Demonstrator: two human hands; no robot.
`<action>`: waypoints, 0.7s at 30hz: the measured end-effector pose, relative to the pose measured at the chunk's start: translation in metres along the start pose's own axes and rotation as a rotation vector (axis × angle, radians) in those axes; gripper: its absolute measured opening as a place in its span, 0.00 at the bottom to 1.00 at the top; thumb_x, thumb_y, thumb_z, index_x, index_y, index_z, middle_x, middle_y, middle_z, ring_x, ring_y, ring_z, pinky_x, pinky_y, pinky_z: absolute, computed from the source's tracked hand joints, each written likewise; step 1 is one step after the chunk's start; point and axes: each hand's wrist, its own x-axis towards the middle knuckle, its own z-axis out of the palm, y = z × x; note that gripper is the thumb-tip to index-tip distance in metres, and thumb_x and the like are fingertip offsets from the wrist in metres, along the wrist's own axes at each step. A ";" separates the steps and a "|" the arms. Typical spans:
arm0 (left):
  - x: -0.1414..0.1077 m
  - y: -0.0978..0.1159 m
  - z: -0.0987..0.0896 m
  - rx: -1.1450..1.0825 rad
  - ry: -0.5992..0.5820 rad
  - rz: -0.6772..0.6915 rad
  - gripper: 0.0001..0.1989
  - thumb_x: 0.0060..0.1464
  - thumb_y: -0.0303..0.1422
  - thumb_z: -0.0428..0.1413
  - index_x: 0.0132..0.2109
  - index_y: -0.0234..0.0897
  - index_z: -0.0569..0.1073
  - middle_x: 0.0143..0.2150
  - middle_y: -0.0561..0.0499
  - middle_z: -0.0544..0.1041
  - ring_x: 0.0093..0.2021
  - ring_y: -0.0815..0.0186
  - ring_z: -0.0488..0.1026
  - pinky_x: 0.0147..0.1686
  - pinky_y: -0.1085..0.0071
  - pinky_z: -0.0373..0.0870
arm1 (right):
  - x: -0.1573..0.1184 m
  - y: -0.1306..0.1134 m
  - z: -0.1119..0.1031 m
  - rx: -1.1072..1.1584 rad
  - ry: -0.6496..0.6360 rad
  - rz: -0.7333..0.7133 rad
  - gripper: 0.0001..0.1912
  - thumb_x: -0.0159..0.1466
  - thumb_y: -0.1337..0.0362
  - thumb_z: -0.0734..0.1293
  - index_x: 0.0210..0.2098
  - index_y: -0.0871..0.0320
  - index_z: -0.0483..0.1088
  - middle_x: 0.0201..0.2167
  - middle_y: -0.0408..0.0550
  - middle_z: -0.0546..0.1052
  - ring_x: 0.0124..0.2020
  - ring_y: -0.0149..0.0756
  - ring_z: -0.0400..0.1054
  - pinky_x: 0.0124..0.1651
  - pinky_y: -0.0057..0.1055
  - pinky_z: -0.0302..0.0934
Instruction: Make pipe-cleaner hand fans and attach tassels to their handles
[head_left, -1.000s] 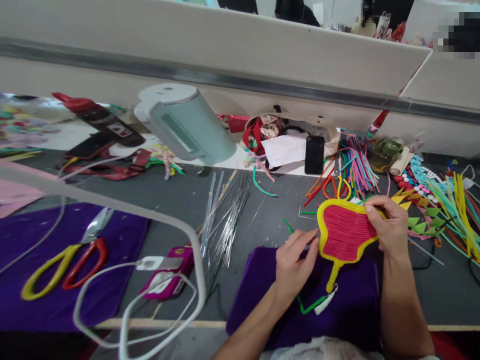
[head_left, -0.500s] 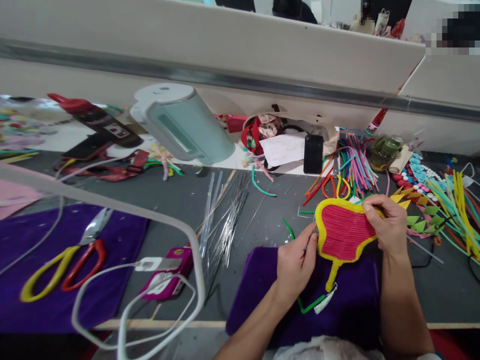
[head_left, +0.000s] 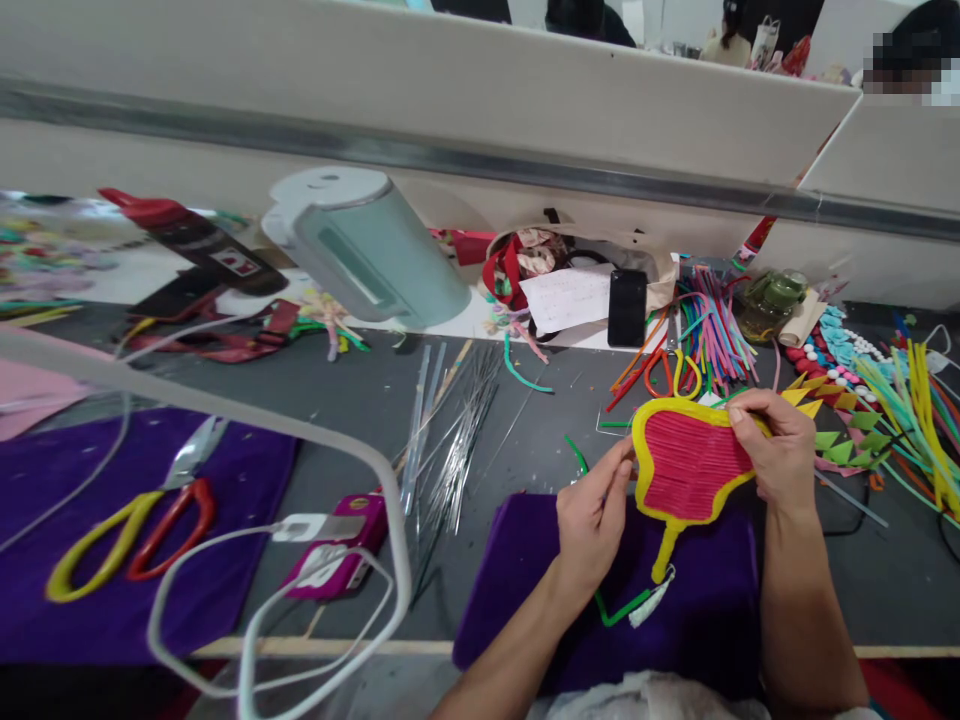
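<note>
A fan-shaped piece (head_left: 694, 465) with a ribbed dark-pink middle and a fuzzy yellow rim is held up above a purple cloth (head_left: 517, 590). Its yellow handle points down, with a white tassel (head_left: 651, 606) at the end. My right hand (head_left: 776, 450) pinches the fan's upper right corner. At the left edge, my left hand (head_left: 596, 505) has its thumb and fingers closed on the rim. A bent green pipe cleaner (head_left: 626, 610) shows below the left hand, by the tassel.
Thin metal wires (head_left: 465, 440) lie left of the hands. Scissors (head_left: 154, 510) rest on purple cloth at left, near a magenta device (head_left: 345, 550) with a white cable. Behind stand a pale-green jug (head_left: 382, 250), a phone (head_left: 627, 308) and pipe cleaner bundles (head_left: 712, 330).
My left hand's fingertips have shifted slightly up and right along the fan's left edge. The fan and my right hand have barely moved.
</note>
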 end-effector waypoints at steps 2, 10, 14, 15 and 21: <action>0.001 -0.001 0.001 -0.004 0.000 0.009 0.16 0.62 0.28 0.51 0.55 0.39 0.74 0.47 0.48 0.81 0.41 0.64 0.80 0.41 0.72 0.77 | 0.000 0.000 0.000 0.009 -0.002 0.000 0.04 0.60 0.66 0.68 0.28 0.55 0.73 0.26 0.41 0.74 0.28 0.33 0.67 0.33 0.28 0.62; -0.004 -0.002 0.009 -0.135 -0.025 -0.125 0.14 0.64 0.32 0.50 0.52 0.37 0.75 0.48 0.45 0.80 0.46 0.61 0.78 0.47 0.66 0.74 | 0.001 -0.001 0.000 -0.024 -0.002 -0.003 0.05 0.60 0.64 0.68 0.27 0.55 0.72 0.25 0.41 0.74 0.27 0.33 0.67 0.31 0.28 0.63; -0.015 -0.006 0.013 -0.319 0.094 -0.223 0.10 0.63 0.33 0.52 0.50 0.37 0.71 0.42 0.46 0.79 0.40 0.64 0.78 0.40 0.69 0.76 | 0.001 0.001 0.000 -0.017 -0.001 -0.010 0.04 0.60 0.65 0.68 0.28 0.54 0.72 0.26 0.41 0.74 0.28 0.33 0.67 0.32 0.28 0.62; -0.018 -0.007 0.014 -0.332 0.116 -0.239 0.09 0.62 0.34 0.53 0.47 0.37 0.72 0.40 0.47 0.78 0.39 0.65 0.78 0.39 0.70 0.76 | 0.001 0.002 0.000 -0.014 0.000 -0.010 0.04 0.60 0.65 0.68 0.28 0.54 0.72 0.26 0.41 0.74 0.28 0.33 0.67 0.32 0.28 0.62; -0.020 -0.012 0.016 -0.327 0.178 -0.292 0.06 0.61 0.35 0.55 0.42 0.37 0.73 0.35 0.50 0.76 0.34 0.67 0.76 0.34 0.72 0.75 | 0.001 0.003 0.000 -0.006 0.007 -0.004 0.04 0.59 0.65 0.68 0.28 0.55 0.73 0.26 0.41 0.74 0.28 0.34 0.67 0.32 0.29 0.63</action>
